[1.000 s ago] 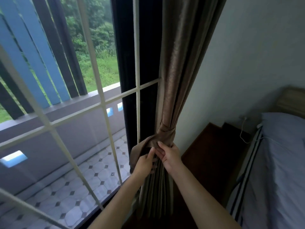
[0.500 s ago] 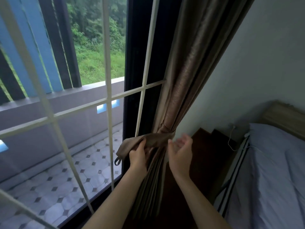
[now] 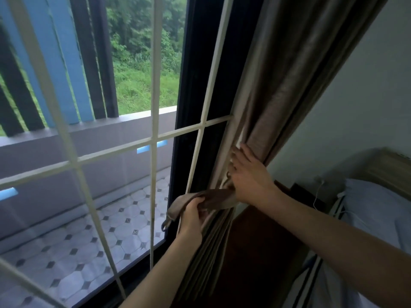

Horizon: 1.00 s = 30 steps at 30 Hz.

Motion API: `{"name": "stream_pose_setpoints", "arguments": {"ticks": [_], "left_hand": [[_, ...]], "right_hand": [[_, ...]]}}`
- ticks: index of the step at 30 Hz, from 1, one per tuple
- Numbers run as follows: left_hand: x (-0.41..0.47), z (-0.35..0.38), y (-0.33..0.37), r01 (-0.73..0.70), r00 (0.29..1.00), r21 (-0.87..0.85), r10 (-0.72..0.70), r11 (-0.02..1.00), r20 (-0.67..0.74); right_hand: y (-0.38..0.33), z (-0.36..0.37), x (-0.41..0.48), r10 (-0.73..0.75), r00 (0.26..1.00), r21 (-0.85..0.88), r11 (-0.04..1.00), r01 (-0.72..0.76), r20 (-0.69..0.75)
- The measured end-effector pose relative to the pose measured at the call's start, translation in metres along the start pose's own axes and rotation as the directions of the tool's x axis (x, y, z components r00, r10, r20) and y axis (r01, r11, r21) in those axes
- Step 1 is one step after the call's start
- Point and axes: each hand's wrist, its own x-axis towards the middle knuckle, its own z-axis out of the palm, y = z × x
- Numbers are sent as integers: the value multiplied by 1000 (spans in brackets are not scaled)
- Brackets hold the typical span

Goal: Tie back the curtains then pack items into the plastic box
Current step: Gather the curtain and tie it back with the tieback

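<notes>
Brown curtain (image 3: 289, 85), ribbed pleats, gathered right of dark window frame (image 3: 195, 63). Flat fabric tieback (image 3: 213, 197) runs across it, loose end out left. Left hand (image 3: 191, 218) grips that end. Right hand (image 3: 249, 176) flat, fingers straight, pressing folds just above band. Smooth grey bed (image 3: 378, 218) at right.

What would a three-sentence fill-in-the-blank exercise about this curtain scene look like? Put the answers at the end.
1. The loose end of the tieback is gripped by the ____.
2. The right hand rests with straight fingers on the curtain ____ the tieback.
3. The pillow lies to the ____ of the curtain.

Missing words: left hand; above; right.
</notes>
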Motion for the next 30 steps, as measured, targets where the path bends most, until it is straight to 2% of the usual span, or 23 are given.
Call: {"name": "stream_pose_setpoints", "arguments": {"ticks": [2,4,6,10,12,14,16,19,23,25,27,30], "left_hand": [[6,9,-8,33,999,-37,-31,999,38],[13,20,-16,41,995,-41,-37,998,90],[19,32,-21,35,991,-17,-33,999,130],[37,58,-35,-57,991,93,45,994,122],[43,69,-44,-133,990,236,117,963,79],[50,78,-57,-186,983,423,170,887,75],[52,85,-67,-220,975,532,204,818,90],[61,92,-76,-380,916,676,357,632,181],[80,96,-81,-589,789,684,489,430,372],[93,98,-81,-616,768,705,469,351,437],[104,100,-82,-612,778,715,420,337,467],[108,103,-84,-675,722,680,445,287,529]], "right_hand": [[10,7,-7,30,999,-25,999,-30,31],[26,23,-13,-2,996,-117,993,13,91],[43,33,-18,-1,992,-119,993,16,125],[72,66,-24,-29,999,-78,997,27,-30],[80,75,-25,-60,995,-68,996,54,-85],[85,81,-28,-93,989,-34,995,90,-116],[88,87,-33,-106,984,-3,994,106,-144],[91,94,-39,-107,972,8,994,111,-211],[95,102,-39,-113,961,-16,994,112,-252],[97,105,-38,-108,957,-27,994,105,-269],[98,106,-37,-107,954,-31,994,102,-280],[100,108,-37,-96,951,-17,995,96,-293]]}}
